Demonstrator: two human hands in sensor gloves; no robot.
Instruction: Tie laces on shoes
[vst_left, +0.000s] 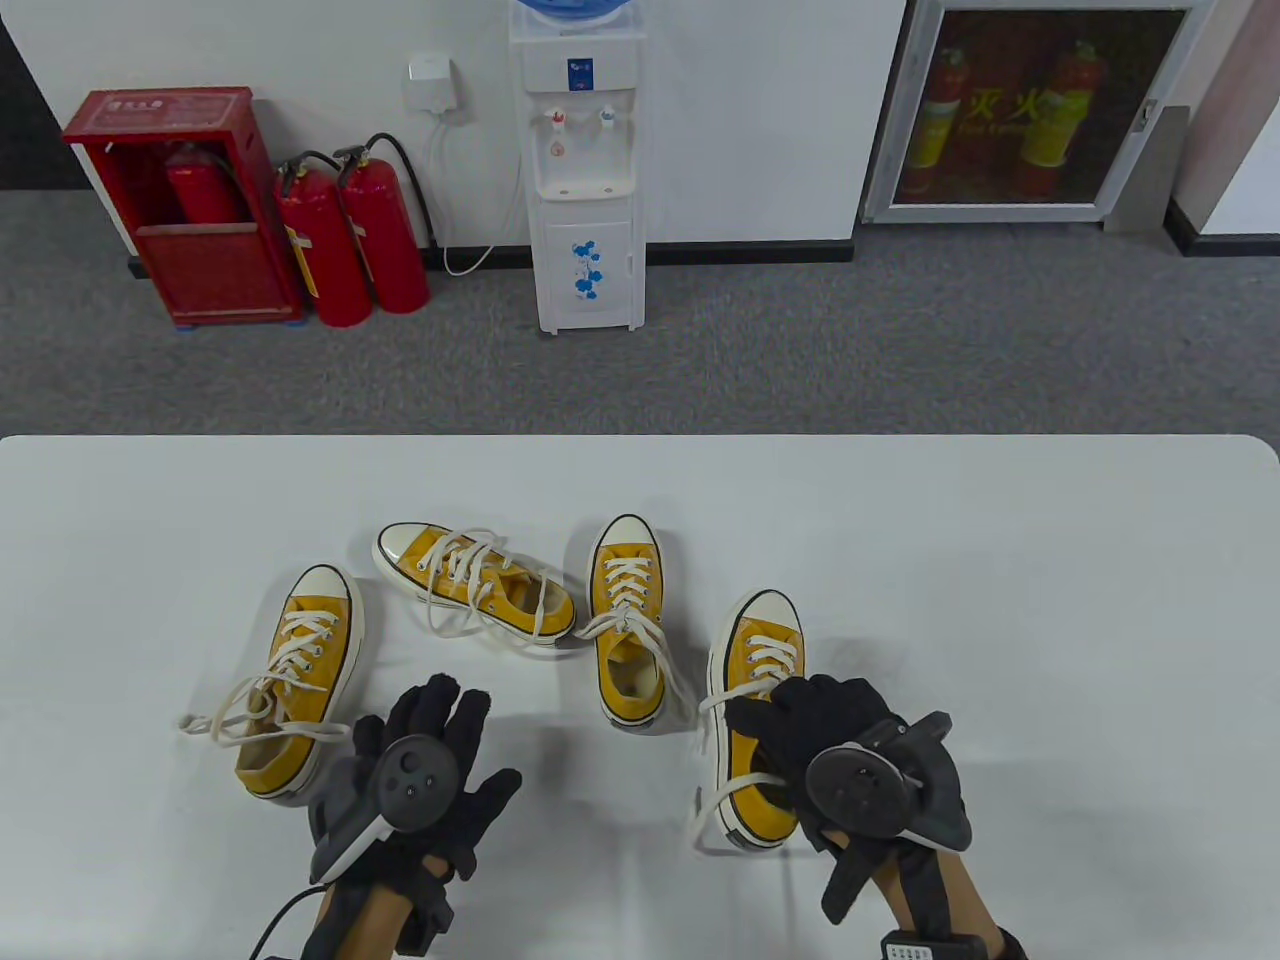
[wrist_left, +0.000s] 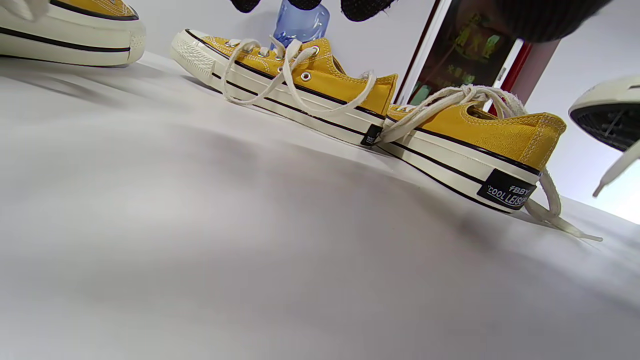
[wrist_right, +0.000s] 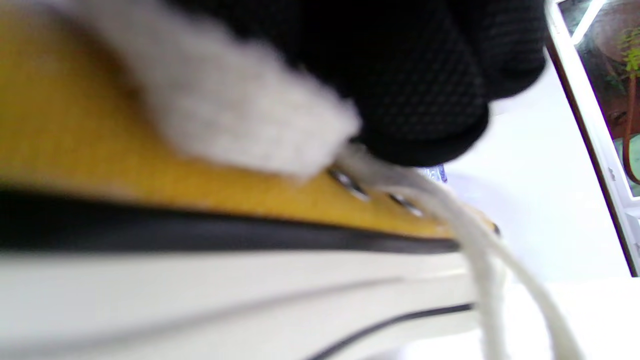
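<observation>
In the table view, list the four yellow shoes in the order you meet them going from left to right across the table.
Leftmost shoe with loose laces → shoe lying on its side → upright shoe with a bow → rightmost shoe, which the right hand grips.

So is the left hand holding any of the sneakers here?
No. In the table view the left hand hovers with fingers spread over bare table, beside the leftmost yellow sneaker without touching it.
</observation>
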